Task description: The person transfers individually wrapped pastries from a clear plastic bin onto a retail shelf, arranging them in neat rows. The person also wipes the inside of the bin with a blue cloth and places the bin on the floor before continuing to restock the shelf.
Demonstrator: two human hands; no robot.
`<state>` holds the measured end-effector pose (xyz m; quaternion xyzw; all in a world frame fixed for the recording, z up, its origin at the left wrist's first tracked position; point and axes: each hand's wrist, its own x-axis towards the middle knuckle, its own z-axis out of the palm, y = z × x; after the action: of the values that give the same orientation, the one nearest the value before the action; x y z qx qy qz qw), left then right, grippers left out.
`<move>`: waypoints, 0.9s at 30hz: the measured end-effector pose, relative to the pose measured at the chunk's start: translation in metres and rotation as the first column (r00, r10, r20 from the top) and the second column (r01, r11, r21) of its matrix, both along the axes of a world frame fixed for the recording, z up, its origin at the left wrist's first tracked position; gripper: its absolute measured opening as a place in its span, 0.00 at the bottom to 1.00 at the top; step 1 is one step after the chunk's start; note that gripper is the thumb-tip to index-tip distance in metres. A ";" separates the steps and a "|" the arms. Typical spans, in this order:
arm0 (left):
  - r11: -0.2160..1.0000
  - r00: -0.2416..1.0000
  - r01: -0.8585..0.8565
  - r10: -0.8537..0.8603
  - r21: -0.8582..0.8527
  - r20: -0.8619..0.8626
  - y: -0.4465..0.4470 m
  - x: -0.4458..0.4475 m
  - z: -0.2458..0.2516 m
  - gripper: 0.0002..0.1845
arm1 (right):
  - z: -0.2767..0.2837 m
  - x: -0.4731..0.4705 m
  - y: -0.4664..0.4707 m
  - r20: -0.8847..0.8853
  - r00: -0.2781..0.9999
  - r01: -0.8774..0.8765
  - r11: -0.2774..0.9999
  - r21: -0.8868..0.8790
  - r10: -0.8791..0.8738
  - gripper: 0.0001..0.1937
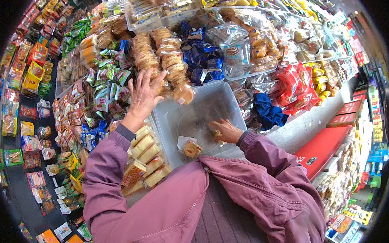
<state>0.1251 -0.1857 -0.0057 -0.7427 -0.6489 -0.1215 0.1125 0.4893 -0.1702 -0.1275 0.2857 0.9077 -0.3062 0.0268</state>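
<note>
My left hand (144, 94) lies spread over the near end of a row of wrapped round pastries (144, 55), fingertips touching their wrappers. Beside it runs a second row of wrapped round pastries (172, 62), its nearest piece over the rim of a translucent plastic bin (163, 135). Inside that bin, near its right side, is my right hand (225, 130), with part of a small wrapped pastry showing under the palm; whether the fingers grip it is hidden. Another wrapped round pastry (192, 149) rests on the bin's floor at the near side, against a small white card (183, 141).
Left of the bin lie long wrapped cakes (147, 145). Blue-wrapped snacks (202, 57) sit behind it. To the right are a dark blue cloth (268, 112), red packets (296, 85) and a red box lid (327, 149). Packed shelves (30, 127) stand far left.
</note>
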 end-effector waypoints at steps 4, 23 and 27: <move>0.992 0.997 -0.072 0.074 0.105 -0.017 -0.002 -0.001 0.000 0.52 | 0.045 -0.065 0.013 -0.181 0.971 0.183 0.971 0.150 -0.155 0.34; 0.998 0.994 -0.059 0.060 -0.013 0.095 0.014 -0.008 0.000 0.23 | -0.039 -0.134 -0.005 -0.094 0.977 0.201 0.970 0.139 -0.189 0.35; 0.997 0.997 -0.072 0.072 0.005 0.001 0.010 -0.009 0.003 0.24 | 0.001 -0.124 0.002 -0.347 0.930 0.176 0.974 0.142 -0.117 0.30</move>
<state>0.1160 -0.1757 -0.0029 -0.7186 -0.6748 -0.1192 0.1185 0.3651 -0.1685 -0.1266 0.2977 0.8977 -0.2728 -0.1762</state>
